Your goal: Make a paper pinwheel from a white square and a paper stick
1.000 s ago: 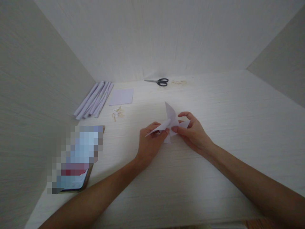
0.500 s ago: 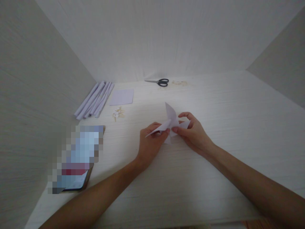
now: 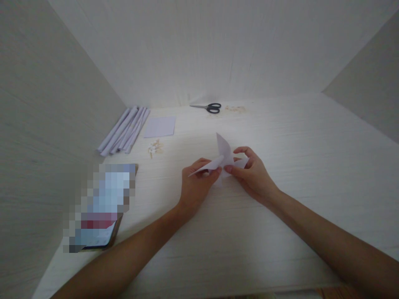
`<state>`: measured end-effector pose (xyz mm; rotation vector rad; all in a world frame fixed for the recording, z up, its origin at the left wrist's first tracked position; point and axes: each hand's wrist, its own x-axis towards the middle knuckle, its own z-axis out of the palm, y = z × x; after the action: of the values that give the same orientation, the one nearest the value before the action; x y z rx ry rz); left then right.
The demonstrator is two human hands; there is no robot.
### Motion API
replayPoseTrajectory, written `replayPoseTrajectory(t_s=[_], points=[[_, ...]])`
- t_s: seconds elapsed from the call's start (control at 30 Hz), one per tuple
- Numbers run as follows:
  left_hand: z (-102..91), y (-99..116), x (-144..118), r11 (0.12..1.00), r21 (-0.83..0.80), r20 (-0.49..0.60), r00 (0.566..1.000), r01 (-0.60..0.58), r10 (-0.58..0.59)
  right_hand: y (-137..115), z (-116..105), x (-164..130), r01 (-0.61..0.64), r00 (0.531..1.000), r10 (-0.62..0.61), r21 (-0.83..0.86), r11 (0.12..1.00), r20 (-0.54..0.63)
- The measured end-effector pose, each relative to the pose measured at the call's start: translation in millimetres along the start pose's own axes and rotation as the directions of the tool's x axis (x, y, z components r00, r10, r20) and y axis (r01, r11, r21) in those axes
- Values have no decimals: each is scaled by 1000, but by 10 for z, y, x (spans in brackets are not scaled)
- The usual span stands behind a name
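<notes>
Already partly folded into pointed flaps, the white paper piece (image 3: 222, 155) sits above the table (image 3: 280, 137) mid-desk, pinched by left hand (image 3: 196, 185) and right hand (image 3: 252, 172), apparently unfinished.

Single head-worn view, facing forward and down, close over table (image 3: 311, 137)

Left hand (image 3: 196, 182), right hand (image 3: 252, 174), pinching (fingertips meeting)

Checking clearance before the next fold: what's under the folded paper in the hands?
Under the folded paper only the pale table shows. The left hand and right hand pinch it at the middle; the fingers beneath it and the patch right below are covered.
</notes>
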<state>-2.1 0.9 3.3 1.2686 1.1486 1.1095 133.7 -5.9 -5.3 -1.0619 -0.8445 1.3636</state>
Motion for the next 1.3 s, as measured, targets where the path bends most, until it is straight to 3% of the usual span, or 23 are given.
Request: replayPoseTrajectory(t_s=[0.57,1.0,1.17,1.3], points=[[-36,-6,37,998,-60,113,994,12,-6,-25,1,-9,-56,998,56,34,998,-18],[-31,-40,58,996,-83,80,996,39,-32,-7,-15,-21,24,1000,-23,-18,1000,17],[-46,-89,78,976,-187,84,991,114,-99,-39,4,-45,38,999,-38,-32,999,22],[-73,-144,104,933,-323,110,986,158,-128,-74,7,-58,89,995,-91,53,995,44]])
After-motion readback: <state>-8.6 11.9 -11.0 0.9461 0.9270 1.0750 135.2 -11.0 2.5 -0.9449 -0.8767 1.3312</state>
